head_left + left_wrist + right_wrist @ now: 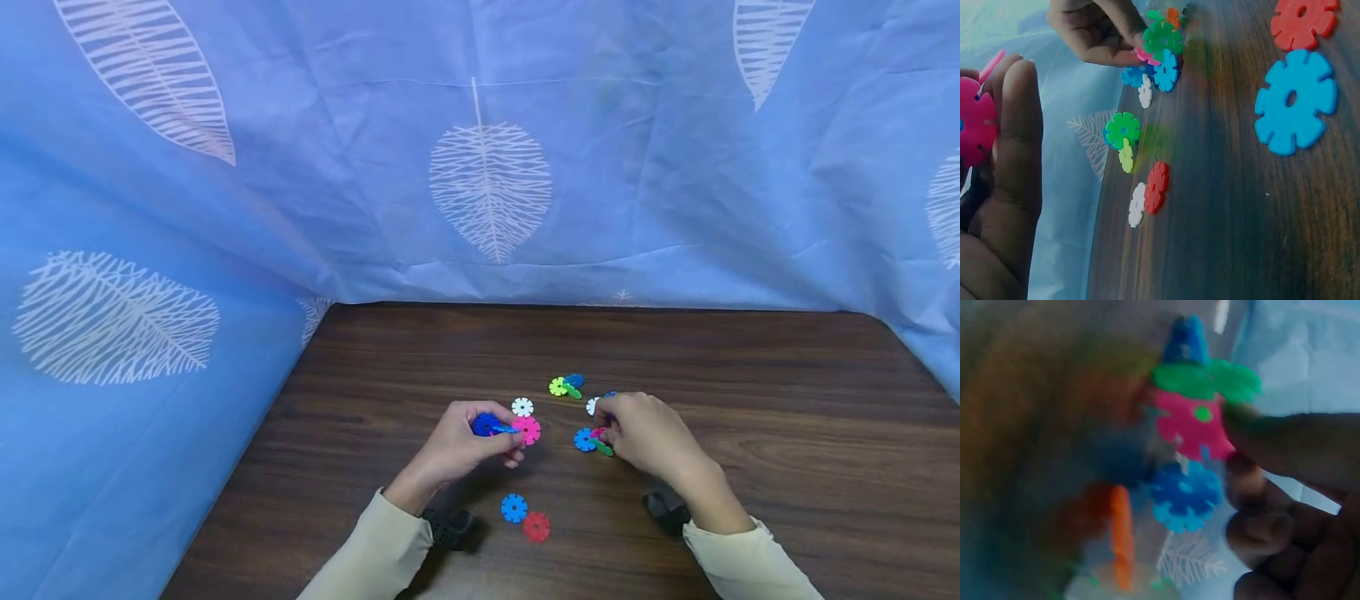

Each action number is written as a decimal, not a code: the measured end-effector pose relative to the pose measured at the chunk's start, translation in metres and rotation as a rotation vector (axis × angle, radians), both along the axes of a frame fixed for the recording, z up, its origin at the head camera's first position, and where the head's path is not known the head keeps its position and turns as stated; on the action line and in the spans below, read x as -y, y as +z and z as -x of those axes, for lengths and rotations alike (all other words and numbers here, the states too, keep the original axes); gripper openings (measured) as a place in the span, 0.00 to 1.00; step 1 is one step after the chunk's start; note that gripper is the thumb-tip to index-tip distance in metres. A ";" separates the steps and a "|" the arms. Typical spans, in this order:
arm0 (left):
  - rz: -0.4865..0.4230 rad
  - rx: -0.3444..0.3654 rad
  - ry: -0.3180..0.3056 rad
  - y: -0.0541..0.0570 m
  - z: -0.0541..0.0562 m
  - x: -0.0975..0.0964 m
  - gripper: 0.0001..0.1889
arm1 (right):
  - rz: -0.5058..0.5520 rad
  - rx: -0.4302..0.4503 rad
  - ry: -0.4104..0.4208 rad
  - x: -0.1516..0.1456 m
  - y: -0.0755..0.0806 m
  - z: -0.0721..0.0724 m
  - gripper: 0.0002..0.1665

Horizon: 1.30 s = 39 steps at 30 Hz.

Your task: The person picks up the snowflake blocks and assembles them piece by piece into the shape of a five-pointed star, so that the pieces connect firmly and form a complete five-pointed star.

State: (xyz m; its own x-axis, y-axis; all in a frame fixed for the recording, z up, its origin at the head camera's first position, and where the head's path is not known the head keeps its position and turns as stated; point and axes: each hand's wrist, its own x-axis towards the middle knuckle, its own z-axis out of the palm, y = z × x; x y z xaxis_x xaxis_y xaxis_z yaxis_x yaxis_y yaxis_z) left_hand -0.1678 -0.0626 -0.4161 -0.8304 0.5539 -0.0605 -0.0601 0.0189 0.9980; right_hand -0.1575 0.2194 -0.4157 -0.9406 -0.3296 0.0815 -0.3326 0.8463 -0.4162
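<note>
My left hand (457, 446) grips several joined plastic snowflake discs: a dark blue disc (485, 424), a light blue one seen edge-on and a pink disc (527, 431). Part of that pink disc (977, 122) shows beside the fingers in the left wrist view. Over on the right, my right hand (648, 433) pinches another pink snowflake disc (1191, 425) between thumb and fingers. Close against it are green discs (1207, 380) and a blue disc (1185, 495). The right fingers partly cover this cluster in the head view.
On the brown wooden table (810, 433), a white disc (522, 407) lies beyond the left hand. A yellow-green, blue and green cluster (558, 386) sits farther back. Nearer the front lie a blue disc (513, 507) and a red disc (536, 527). Blue leaf-print cloth (360, 192) hangs behind.
</note>
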 end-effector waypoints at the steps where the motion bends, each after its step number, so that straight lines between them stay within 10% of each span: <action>1: 0.004 0.005 -0.003 -0.001 0.000 0.000 0.11 | -0.021 -0.031 -0.001 0.002 -0.001 -0.001 0.14; 16: -0.058 0.050 -0.108 -0.002 0.000 -0.004 0.13 | 0.495 -0.100 0.094 0.042 0.013 -0.014 0.11; 21: -0.099 0.100 -0.119 0.000 -0.001 -0.002 0.14 | 0.628 0.050 0.182 0.033 0.018 -0.013 0.04; 29: -0.153 0.055 -0.176 0.001 -0.002 0.000 0.16 | 0.954 0.472 0.394 0.024 0.018 -0.008 0.25; 39: -0.180 -0.108 -0.109 0.001 -0.002 0.000 0.12 | 1.108 0.316 0.291 0.025 0.020 -0.007 0.19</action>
State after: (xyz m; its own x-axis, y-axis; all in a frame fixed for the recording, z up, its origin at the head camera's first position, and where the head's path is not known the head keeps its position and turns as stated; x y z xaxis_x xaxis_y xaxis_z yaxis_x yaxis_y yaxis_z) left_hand -0.1661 -0.0621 -0.4154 -0.7615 0.6344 0.1329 0.0395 -0.1592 0.9864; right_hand -0.1501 0.1947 -0.3953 -0.8715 -0.4306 0.2346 -0.2039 -0.1169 -0.9720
